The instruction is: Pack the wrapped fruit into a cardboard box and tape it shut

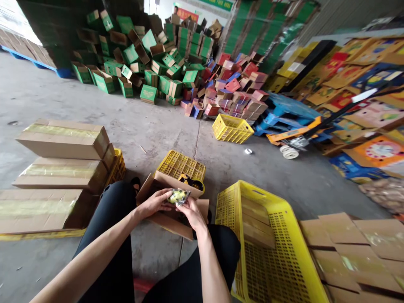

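Observation:
Between my knees stands an open cardboard box (179, 226) with its flaps spread; its contents are mostly hidden by my hands. Above it I hold a small yellow-green item with dark spots in clear plastic wrap (178, 196). My left hand (156, 202) grips the packet's left side, fingers closed on it. The right hand (191, 210) pinches its lower right side. Just behind the box, a tape dispenser (192, 182), yellow and black, rests on an upturned yellow crate (181, 164).
Taped cartons (59, 172) are stacked at my left. To my right, a large yellow crate (284, 210) holds flat cardboard pieces, with more cartons (356, 248) beyond. Farther off are a small yellow crate (232, 128), a pallet jack (296, 134), blue pallets (287, 109) and heaped green boxes (148, 93).

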The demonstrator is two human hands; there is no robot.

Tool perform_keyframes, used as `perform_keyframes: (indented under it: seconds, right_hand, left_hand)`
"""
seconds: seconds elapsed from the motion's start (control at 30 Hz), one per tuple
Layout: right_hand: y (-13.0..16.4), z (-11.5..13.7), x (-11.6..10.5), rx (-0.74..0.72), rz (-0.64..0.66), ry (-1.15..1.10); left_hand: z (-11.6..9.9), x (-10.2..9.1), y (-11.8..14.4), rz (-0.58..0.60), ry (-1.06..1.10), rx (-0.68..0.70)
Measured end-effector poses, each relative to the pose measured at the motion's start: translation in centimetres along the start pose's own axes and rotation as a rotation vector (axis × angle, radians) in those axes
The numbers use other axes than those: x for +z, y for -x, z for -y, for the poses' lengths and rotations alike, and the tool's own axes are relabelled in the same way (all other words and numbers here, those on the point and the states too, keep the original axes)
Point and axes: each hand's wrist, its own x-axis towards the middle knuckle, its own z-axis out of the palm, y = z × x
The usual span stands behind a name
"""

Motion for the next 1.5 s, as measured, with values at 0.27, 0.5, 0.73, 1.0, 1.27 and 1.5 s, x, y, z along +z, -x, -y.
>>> perform_keyframes:
  seconds: [0.27,0.5,0.73,1.0,1.27,1.5]
  right_hand:
    - [-0.5,-0.1,-0.8,0.008,-0.004,-0.133]
    - [-0.3,-0.1,-1.0,-0.015,-0.221,-0.051]
    - [-0.6,-0.7,-1.3,-0.031,-0.365,-0.002]
    - [-0.8,-0.9,-1.2,-0.031,-0.424,-0.058]
    - [-0.7,-0.5,-1.0,-0.025,-0.314,-0.041]
    - [-0.8,-0.7,-1.3,-0.013,-0.336,-0.056]
  left_hand:
    - [-0.1,-0.5,0.0,-0.121,0.002,0.177]
    - [-0.3,-0.3,0.4,-0.091,-0.015,0.166]
    - [-0.5,0.2,0.5,-0.051,0.035,0.091]
    - [-0.3,-0.1,0.5,-0.016,0.010,0.124]
    - [-0.4,0.1,0.6,-0.054,-0.033,0.172]
    - [-0.5,0.1,0.6,-0.127,-0.007,0.162]
